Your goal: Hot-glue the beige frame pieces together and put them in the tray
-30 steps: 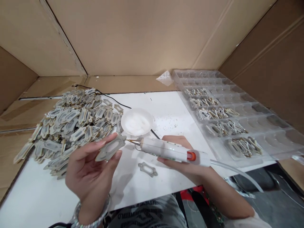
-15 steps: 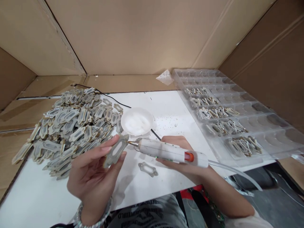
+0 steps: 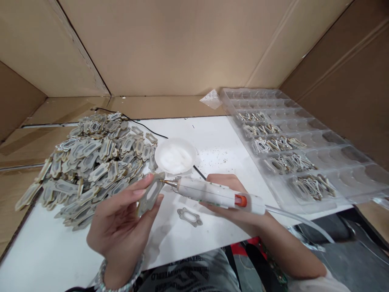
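Between thumb and fingers, my left hand [image 3: 121, 219] pinches a grey frame-shaped piece [image 3: 151, 193] with an oblong opening, held tilted above the table. My right hand [image 3: 227, 198] is wrapped round a white pen-like tool [image 3: 209, 191] with an orange switch and a clear tube at its back end. The thin metal tip meets the upper right edge of the held piece; whether it touches, I cannot tell. Below the tool, a single grey frame piece [image 3: 189, 217] lies flat on the white table.
A large heap of similar frame pieces [image 3: 91, 158] covers the left of the table. Behind my hands stands a white dish [image 3: 175, 140] with white material in it. At right lies a clear compartment tray [image 3: 322, 154], several compartments holding pieces. Cardboard walls [image 3: 182, 48] enclose the table.
My left hand has shifted very slightly right, and the held piece is turned a little. The tool has moved slightly left; its tip stays at the piece's edge.
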`<state>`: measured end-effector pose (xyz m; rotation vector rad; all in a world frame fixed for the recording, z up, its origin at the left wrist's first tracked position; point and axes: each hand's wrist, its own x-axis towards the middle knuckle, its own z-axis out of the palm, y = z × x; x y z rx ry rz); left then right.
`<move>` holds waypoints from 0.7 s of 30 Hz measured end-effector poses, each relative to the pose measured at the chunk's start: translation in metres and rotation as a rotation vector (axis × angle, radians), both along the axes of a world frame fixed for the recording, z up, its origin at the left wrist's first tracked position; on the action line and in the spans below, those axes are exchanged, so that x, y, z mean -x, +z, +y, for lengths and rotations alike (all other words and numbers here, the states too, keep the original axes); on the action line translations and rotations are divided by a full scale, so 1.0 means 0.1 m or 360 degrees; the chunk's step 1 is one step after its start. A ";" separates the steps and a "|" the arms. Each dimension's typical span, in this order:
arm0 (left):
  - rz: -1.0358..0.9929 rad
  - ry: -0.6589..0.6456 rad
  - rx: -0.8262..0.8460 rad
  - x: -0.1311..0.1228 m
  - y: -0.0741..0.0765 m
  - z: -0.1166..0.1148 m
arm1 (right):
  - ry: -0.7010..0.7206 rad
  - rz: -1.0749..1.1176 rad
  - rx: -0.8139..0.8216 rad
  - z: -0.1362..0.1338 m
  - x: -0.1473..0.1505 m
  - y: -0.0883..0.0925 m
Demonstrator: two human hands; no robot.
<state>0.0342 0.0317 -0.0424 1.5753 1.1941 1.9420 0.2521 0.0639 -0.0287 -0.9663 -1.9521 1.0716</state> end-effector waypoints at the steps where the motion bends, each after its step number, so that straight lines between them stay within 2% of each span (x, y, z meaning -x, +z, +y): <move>1: 0.0005 -0.0002 -0.0006 0.00 0.00 0.00 | -0.0005 -0.0017 0.0003 0.00 0.00 0.00; 13: 0.0010 0.0003 -0.0026 0.00 0.01 0.00 | -0.0019 -0.0143 -0.0057 0.00 0.00 -0.01; 21: 0.0009 0.0002 -0.0008 0.01 0.00 0.00 | -0.0010 -0.0069 -0.0061 0.01 0.00 -0.01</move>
